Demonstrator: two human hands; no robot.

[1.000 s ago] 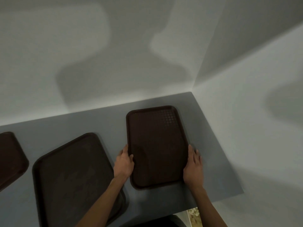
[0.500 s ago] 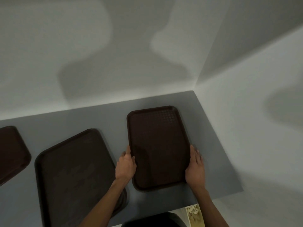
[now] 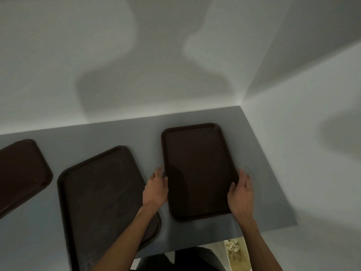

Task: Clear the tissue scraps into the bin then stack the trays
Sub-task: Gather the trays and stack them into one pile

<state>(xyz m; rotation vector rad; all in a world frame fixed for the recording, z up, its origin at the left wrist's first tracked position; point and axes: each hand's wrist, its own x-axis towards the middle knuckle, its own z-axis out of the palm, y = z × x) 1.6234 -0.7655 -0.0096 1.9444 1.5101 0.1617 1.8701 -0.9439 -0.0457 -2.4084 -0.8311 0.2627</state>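
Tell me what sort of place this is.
Likely a canteen or cafeteria clearing spot: three matching brown serving trays, the left tray, middle tray and right tray, spread along a plain grey table in a white-walled corner, and a bin holding tissue scraps sits below the table's near edge.

I grip the right tray (image 3: pixel 197 169) by both long edges near its closer end: left hand (image 3: pixel 156 189) on one rim, right hand (image 3: pixel 241 194) on the other, thumbs on the lip. Grey table (image 3: pixel 117 132) underneath. Middle tray (image 3: pixel 101 202) just outside my left hand, third tray (image 3: pixel 19 173) beyond. Bin (image 3: pixel 244 259) with tissue scraps (image 3: pixel 232 247) below my right wrist.
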